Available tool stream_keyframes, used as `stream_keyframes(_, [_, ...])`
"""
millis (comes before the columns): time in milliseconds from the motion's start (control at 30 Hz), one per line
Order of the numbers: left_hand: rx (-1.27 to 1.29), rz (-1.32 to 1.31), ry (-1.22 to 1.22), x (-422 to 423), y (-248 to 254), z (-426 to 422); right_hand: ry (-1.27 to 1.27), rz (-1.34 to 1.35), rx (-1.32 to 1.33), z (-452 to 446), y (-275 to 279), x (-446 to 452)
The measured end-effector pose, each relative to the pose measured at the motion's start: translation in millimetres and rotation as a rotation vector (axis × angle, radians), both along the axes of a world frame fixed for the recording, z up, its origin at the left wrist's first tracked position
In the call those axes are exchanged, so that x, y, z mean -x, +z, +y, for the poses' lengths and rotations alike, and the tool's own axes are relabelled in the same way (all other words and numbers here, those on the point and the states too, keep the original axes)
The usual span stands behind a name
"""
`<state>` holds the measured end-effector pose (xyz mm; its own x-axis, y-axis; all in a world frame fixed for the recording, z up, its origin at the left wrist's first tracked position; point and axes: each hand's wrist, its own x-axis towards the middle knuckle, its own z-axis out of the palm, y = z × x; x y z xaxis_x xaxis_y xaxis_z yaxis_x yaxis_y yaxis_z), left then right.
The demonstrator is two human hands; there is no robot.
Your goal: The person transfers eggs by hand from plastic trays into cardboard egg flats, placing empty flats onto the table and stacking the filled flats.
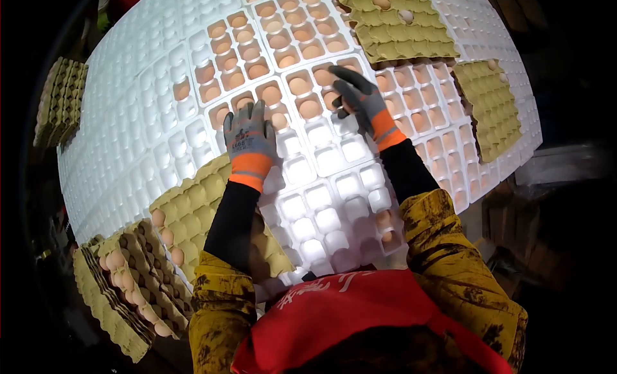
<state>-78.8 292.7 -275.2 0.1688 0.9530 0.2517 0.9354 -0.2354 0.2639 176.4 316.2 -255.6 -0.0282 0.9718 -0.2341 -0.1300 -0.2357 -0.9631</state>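
Both hands wear grey gloves with orange cuffs. My left hand (249, 135) lies palm down over a white foam tray (292, 142), its fingers spread towards an egg (243, 101) in the tray's upper row. Over the right side of the same tray is my right hand (357, 99), its fingers curved and apart around the cells near an egg (332, 100). Whether its fingertips touch that egg cannot be made out. Brown eggs fill upper cells between the hands, such as an egg (310, 109); the cells below show bare white foam.
More white trays of eggs (299, 34) lie beyond the hands. Yellowish pulp trays rest at upper right (405, 36), right (491, 110) and lower left (193, 203), the last with several eggs. Stacked pulp trays (61, 100) stand at the left edge, others (119, 297) at lower left.
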Motion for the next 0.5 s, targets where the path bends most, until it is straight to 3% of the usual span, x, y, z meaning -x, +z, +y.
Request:
stream_keyframes(33, [-0.066,-0.026,0.018,0.4,6.2,-3.3,-0.072,0.162,-0.086,2.6,-6.7,-4.1])
stream_keyframes(100, [0.002,-0.273,0.012,7.3,41.6,-8.1,-0.132,-0.243,-0.528,16.8,-29.6,-18.5])
stream_keyframes(233, [0.03,-0.767,0.113,56.0,86.9,-49.5,-0.092,-1.37,-0.839,8.2,-58.1,-26.7])
stream_keyframes(300, [-0.061,-0.657,0.19,100.8,85.2,-86.1,-0.171,-1.155,-0.868,0.9,-39.5,-1.6])
stream_keyframes(367, [-0.026,-0.641,0.313,131.6,87.3,-137.3,-0.061,-0.948,-0.822,-12.8,2.8,49.9])
stream_keyframes(433, [-0.075,-0.424,0.379,168.9,67.8,-187.3,0.137,-0.59,-0.715,-27.3,30.8,116.3])
stream_keyframes(500, [-0.07,-0.405,0.559,184.5,63.0,-222.0,0.441,-0.278,-0.54,-50.2,52.8,190.6])
